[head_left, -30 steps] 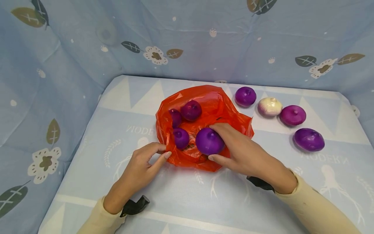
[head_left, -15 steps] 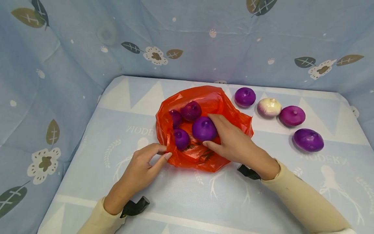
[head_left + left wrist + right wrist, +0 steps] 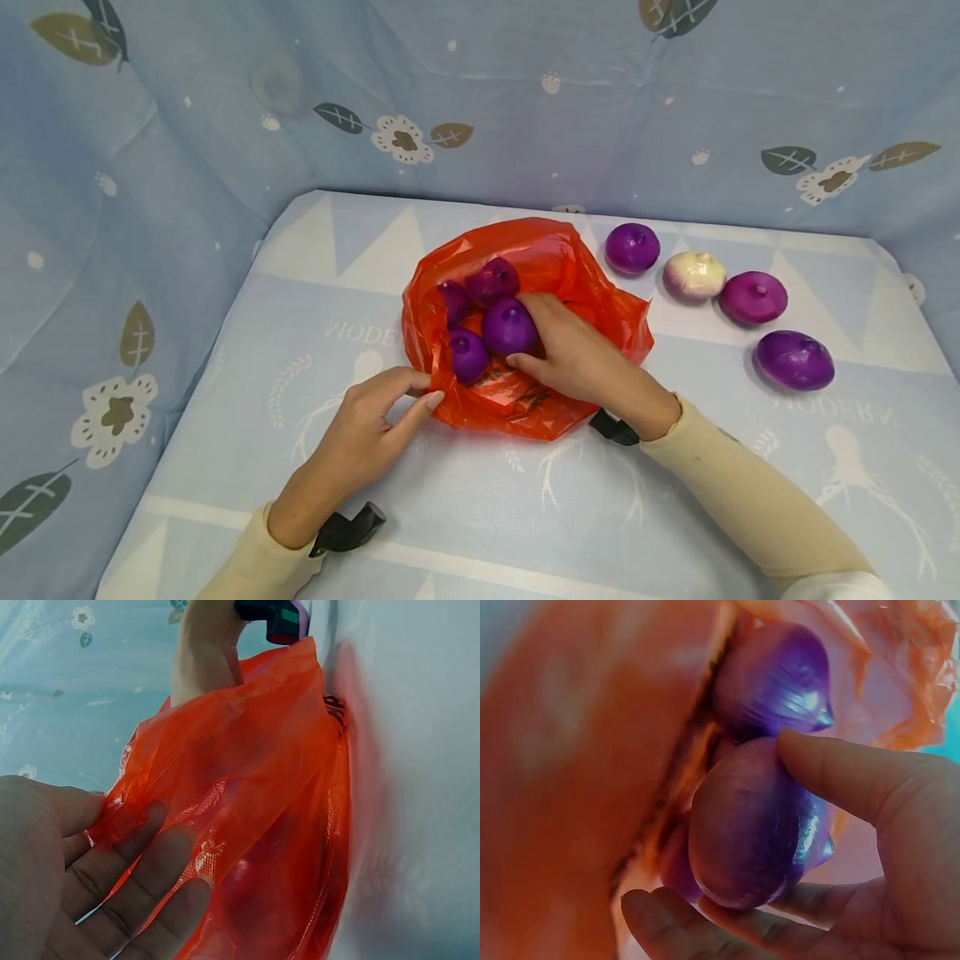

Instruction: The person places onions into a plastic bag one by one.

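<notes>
A red plastic bag [image 3: 536, 237] lies open-mouthed on the table. Its near left rim is pinched between the thumb and forefinger of my left hand [image 3: 371, 427], whose other fingers lie against the outside of the bag in the left wrist view. My right hand [image 3: 576, 350] reaches into the bag and grips a purple onion [image 3: 510, 327], thumb on one side and fingers on the other. Three more purple onions sit beside it, one behind [image 3: 492, 282], one at the far left [image 3: 453, 302] and one nearer me [image 3: 468, 358]. The bag's bottom is partly hidden.
Right of the bag, a purple onion [image 3: 632, 248], a pale onion [image 3: 694, 276], another purple one [image 3: 753, 297] and a wider purple one [image 3: 793, 361] lie on the patterned tablecloth [image 3: 480, 517]. A blue printed curtain [image 3: 480, 92] hangs behind the table.
My right hand has carried its purple onion left and deeper into the bag, up against the onions there. My left hand has kept its pinch on the rim.
</notes>
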Demonstrator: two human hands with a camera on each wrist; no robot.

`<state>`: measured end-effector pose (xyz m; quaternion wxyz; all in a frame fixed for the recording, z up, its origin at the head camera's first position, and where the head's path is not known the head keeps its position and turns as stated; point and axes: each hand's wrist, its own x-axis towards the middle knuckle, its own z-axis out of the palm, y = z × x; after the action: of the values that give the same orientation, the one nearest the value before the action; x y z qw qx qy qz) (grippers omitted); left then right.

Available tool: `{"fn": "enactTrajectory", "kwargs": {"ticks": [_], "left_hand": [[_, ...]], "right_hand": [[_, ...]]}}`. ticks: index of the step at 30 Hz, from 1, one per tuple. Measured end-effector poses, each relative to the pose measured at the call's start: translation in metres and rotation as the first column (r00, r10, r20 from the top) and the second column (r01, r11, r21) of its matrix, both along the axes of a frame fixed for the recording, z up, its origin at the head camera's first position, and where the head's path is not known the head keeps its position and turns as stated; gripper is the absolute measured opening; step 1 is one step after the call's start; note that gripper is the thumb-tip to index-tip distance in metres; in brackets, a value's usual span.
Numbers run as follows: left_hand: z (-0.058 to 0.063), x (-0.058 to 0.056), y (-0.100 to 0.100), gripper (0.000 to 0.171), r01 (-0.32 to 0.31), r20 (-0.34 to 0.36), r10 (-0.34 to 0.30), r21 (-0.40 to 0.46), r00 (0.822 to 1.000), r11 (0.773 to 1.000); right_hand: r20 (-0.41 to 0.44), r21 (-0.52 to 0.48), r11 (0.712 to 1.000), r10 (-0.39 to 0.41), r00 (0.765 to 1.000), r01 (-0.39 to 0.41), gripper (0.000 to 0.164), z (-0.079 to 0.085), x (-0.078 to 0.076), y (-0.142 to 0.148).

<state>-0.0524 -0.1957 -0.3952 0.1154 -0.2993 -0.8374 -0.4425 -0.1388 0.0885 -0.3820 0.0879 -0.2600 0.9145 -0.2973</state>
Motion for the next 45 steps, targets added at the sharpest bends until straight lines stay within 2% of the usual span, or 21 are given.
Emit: {"fn": "enactTrajectory", "kwargs": {"ticks": [6, 12, 21, 45], "left_hand": [[0.000, -0.001, 0.000, 0.019, 0.003, 0.002, -0.003, -0.003, 1.000, 1.000], [0.000, -0.001, 0.000, 0.019, 0.004, -0.009, -0.004, 0.001, 1.000, 1.000], [-0.001, 0.000, 0.001, 0.020, 0.004, 0.009, -0.004, 0.004, 1.000, 1.000], [-0.001, -0.001, 0.000, 0.018, 0.016, 0.005, -0.016, 0.019, 1.000, 1.000]], "right_hand": [[0.018, 0.033, 0.999, -0.027, 0.999, 0.026, 0.080, -0.005, -0.003, -0.001], [0.018, 0.063, 0.998, -0.015, 1.000, 0.013, 0.084, -0.007, -0.008, -0.003], [0.007, 0.080, 0.996, -0.046, 0.999, 0.045, 0.069, -0.012, -0.009, -0.006], [0.011, 0.094, 0.994, -0.054, 0.998, 0.053, 0.067, -0.010, -0.006, -0.004]]}}
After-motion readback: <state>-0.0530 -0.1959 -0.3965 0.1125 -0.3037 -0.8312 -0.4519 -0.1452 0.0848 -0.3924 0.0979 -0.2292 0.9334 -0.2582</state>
